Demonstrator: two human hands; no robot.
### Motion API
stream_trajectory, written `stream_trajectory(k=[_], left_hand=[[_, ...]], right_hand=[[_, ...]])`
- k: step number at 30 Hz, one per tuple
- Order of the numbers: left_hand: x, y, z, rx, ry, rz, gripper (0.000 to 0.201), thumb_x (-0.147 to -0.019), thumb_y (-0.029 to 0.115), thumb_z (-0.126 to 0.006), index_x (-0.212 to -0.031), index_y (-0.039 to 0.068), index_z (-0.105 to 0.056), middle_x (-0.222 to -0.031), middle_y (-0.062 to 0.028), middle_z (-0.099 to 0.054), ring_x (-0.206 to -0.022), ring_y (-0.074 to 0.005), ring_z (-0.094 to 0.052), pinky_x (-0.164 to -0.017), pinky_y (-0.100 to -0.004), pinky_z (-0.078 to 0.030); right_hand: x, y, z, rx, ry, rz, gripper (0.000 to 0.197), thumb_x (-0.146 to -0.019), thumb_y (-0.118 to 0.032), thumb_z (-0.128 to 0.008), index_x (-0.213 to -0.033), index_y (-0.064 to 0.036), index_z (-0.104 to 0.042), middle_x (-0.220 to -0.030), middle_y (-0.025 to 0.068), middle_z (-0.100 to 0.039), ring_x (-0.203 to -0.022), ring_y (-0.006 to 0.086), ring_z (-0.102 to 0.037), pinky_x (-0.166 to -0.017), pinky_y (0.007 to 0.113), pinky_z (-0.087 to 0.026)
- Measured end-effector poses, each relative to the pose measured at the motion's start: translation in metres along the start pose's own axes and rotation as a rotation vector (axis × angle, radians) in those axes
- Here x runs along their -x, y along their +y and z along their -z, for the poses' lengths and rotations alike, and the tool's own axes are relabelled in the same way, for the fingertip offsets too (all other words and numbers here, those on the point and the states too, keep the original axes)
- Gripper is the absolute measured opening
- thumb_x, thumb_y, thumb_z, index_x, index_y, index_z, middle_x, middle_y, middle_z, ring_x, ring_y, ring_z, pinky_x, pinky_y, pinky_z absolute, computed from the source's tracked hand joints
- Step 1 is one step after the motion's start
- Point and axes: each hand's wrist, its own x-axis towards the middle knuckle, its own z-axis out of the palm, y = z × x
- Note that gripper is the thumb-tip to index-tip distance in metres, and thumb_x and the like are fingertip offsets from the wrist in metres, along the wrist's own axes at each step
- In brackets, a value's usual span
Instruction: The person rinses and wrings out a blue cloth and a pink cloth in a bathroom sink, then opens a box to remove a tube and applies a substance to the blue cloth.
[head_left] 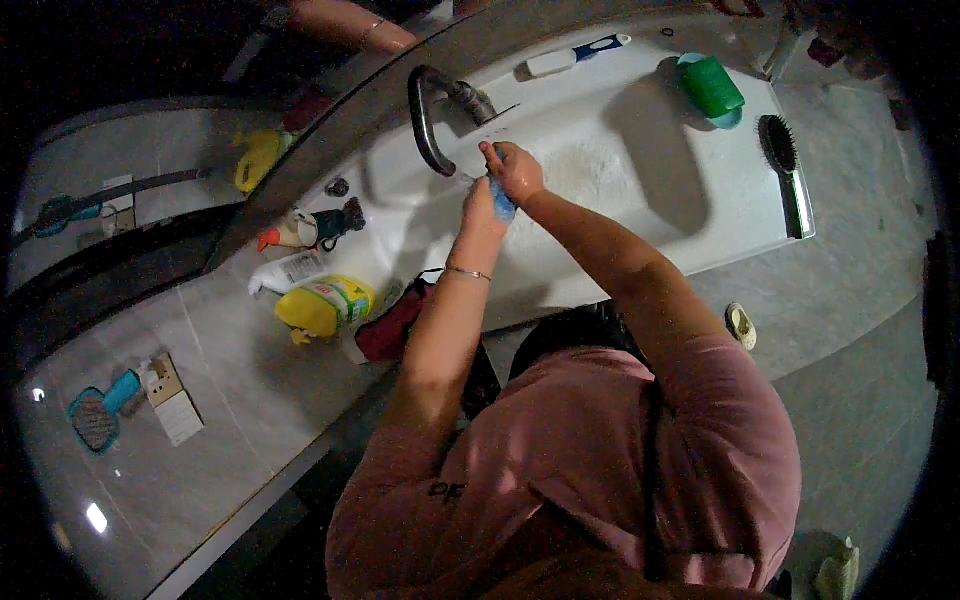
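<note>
Nearest was the pink shirt [590, 440], both bare forearms stretched out over the sink [745, 190]. The maroon pouch [393, 322] sat close beside the left forearm at the counter's front edge, the yellow bottle [325, 305] just left of it; an elbow swung outward might have pushed the pouch off.

Past the bracelet [468, 272], the left hand [480, 205] was closed on a blue item [502, 203], and the right hand [518, 176] clasped it from the other side, some fingers hidden. The blue item was squeezed between them above the basin, near the tap's mouth; cloth or sponge, one could not tell. If wet, it could have slipped through a slackened grip and dropped beside the pale, foam-like patch [580, 170].

The tap [425, 125] arched close to the hands, so a sharp lift risked rapped knuckles. On the right rim, the hairbrush [780, 150] lay near the edge, where a wide sweep of the right arm could have tipped it off. Farther off were the green soap [714, 86] and a white-and-blue brush [555, 64], well apart from the hands.
</note>
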Motion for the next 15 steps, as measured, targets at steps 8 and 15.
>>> stream_trajectory(k=[8, 15], left_hand=[[0.004, 0.013, 0.009, -0.096, 0.02, 0.08, 0.032, -0.091, 0.033, -0.044, -0.109, 0.009, -0.055, -0.112, -0.0076, -0.058, -0.101, -0.0242, -0.056, -0.089, -0.0394, -0.044], [0.036, 0.052, 0.033, 0.304, -0.439, 0.081, 0.037, -0.089, 0.022, -0.045, -0.119, 0.0, -0.046, -0.119, -0.0121, -0.053, -0.112, -0.0269, -0.05, -0.1, -0.0416, -0.037]], right_hand=[[-0.009, 0.017, -0.02, 0.074, 0.17, 0.113, 0.045, -0.089, -0.047, -0.044, -0.086, -0.0048, -0.061, -0.084, 0.0199, -0.062, -0.079, 0.0389, -0.058, -0.07, 0.043, -0.046], [-0.023, 0.057, 0.011, -0.947, -0.201, -0.169, 0.052, -0.091, -0.052, -0.04, -0.098, -0.0045, -0.061, -0.085, 0.011, -0.063, -0.076, 0.0241, -0.06, -0.069, 0.036, -0.048]])
